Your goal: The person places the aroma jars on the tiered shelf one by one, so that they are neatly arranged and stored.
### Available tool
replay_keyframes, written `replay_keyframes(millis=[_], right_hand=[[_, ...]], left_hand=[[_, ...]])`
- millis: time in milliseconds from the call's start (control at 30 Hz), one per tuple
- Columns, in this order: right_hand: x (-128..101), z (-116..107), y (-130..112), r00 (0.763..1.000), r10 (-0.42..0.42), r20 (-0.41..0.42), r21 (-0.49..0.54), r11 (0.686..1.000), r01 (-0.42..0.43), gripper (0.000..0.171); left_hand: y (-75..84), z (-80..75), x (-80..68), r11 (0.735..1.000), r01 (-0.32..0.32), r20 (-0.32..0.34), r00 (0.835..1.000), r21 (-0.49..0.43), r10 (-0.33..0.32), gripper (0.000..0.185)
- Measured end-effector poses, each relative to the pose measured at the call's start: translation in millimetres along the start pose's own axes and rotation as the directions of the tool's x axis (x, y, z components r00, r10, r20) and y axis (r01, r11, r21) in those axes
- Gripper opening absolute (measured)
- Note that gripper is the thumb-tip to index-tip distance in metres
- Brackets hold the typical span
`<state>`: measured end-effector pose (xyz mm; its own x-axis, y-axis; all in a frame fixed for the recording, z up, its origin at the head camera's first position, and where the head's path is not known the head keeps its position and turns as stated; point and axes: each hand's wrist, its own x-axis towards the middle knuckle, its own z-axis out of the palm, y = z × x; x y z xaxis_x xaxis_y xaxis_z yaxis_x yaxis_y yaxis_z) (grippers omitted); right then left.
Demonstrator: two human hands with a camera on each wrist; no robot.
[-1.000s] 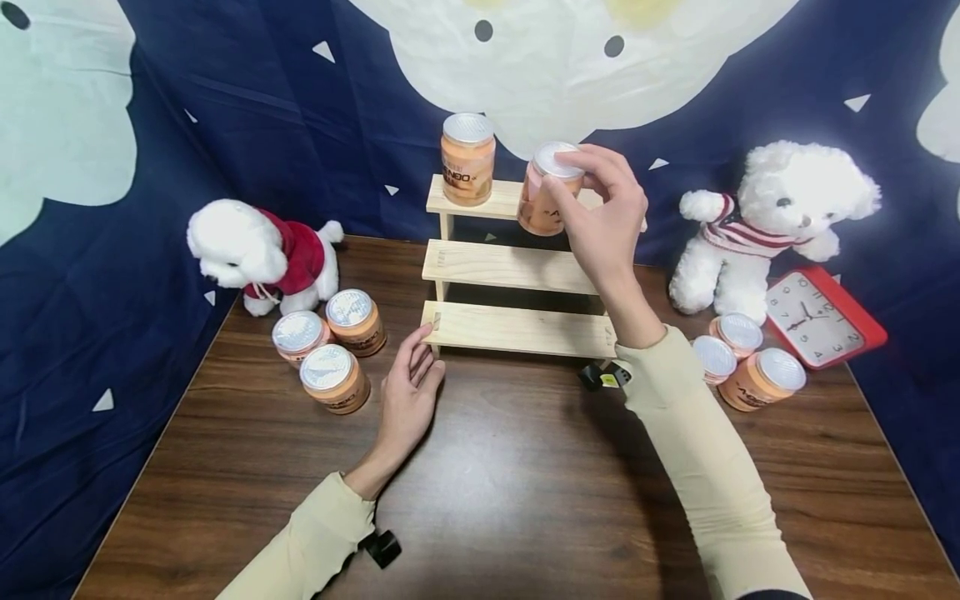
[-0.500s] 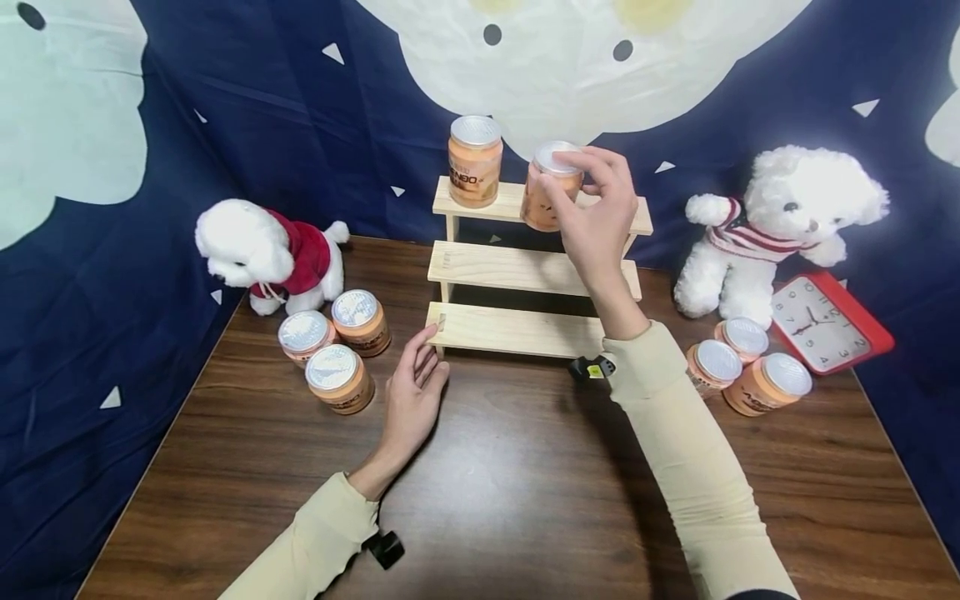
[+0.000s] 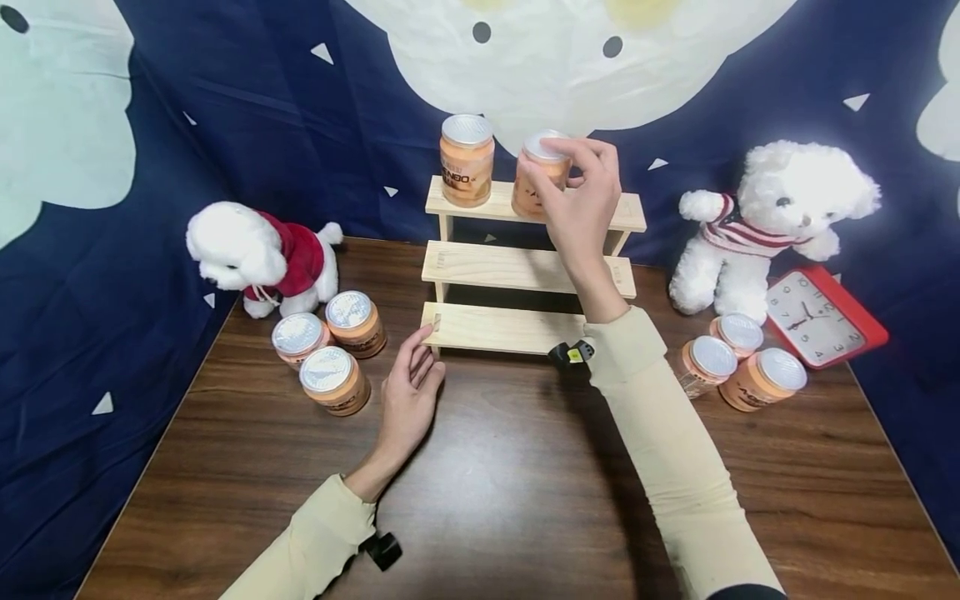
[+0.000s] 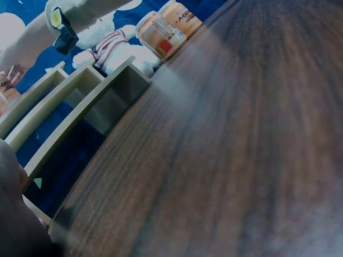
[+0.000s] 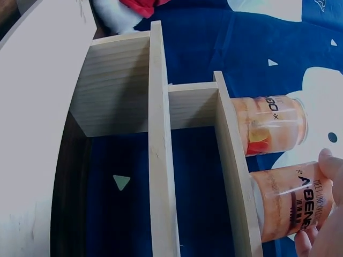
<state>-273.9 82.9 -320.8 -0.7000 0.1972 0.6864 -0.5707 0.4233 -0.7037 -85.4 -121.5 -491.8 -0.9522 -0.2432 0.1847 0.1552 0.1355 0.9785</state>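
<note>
My right hand (image 3: 573, 187) grips an orange jar with a silver lid (image 3: 537, 173) from above and holds it on the top step of a three-step wooden shelf (image 3: 517, 271). The right wrist view shows that jar (image 5: 292, 201) with its base against the top step, beside another orange jar (image 5: 270, 124) standing there (image 3: 467, 160). My left hand (image 3: 408, 392) rests open on the brown table (image 3: 495, 492), its fingertips near the left end of the lowest step. The left wrist view shows table top and the shelf (image 4: 80, 107) from the side.
Three orange jars (image 3: 330, 350) stand at the left, near a white plush dog in red (image 3: 258, 254). Three more jars (image 3: 738, 358) lie at the right, beside a white teddy bear (image 3: 772, 225) and a red clock (image 3: 821, 317). A dark blue cloth backs the table.
My right hand has carried the jar left and down onto the top step, next to the standing jar. The left hand has not moved.
</note>
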Motion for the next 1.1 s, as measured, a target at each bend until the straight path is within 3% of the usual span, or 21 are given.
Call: replay_keyframes(millis=[300, 600, 767, 833, 900, 1000, 1100], right_hand=[[3.3, 7.7, -1.5, 0.995, 0.082, -0.058, 0.015, 0.997, -0.081, 0.036], [3.1, 18.9, 0.3, 0.996, 0.047, -0.081, -0.051, 0.997, -0.051, 0.037], [0.7, 18.5, 3.6, 0.995, -0.008, -0.096, -0.077, 0.997, 0.000, 0.035], [0.1, 17.6, 3.8, 0.997, -0.005, -0.077, -0.067, 0.998, 0.000, 0.035], [-0.8, 16.2, 3.2, 0.999, 0.003, -0.050, -0.055, 0.998, -0.005, 0.035], [-2.1, 13.3, 2.7, 1.000, 0.027, 0.001, -0.036, 0.999, -0.027, 0.032], [-3.9, 11.0, 2.8, 0.998, 0.056, 0.039, -0.027, 0.998, -0.055, 0.032]], left_hand=[[4.5, 0.2, 0.2, 0.999, 0.034, 0.025, 0.999, -0.015, -0.034, 0.058], [4.8, -2.0, 0.6, 0.999, 0.041, 0.021, 0.999, -0.010, -0.041, 0.057], [-21.5, -1.9, 4.5, 0.999, 0.000, 0.023, 1.000, -0.034, 0.001, 0.056], [-23.7, -1.3, 4.6, 0.999, -0.027, 0.018, 0.999, -0.033, 0.028, 0.056], [-13.1, -0.3, 2.2, 0.999, -0.037, 0.012, 0.999, -0.021, 0.037, 0.056], [-0.5, -0.2, 0.5, 1.000, 0.001, 0.004, 1.000, 0.006, -0.001, 0.056], [1.0, -0.5, -0.1, 1.000, 0.024, 0.006, 1.000, 0.013, -0.024, 0.056]])
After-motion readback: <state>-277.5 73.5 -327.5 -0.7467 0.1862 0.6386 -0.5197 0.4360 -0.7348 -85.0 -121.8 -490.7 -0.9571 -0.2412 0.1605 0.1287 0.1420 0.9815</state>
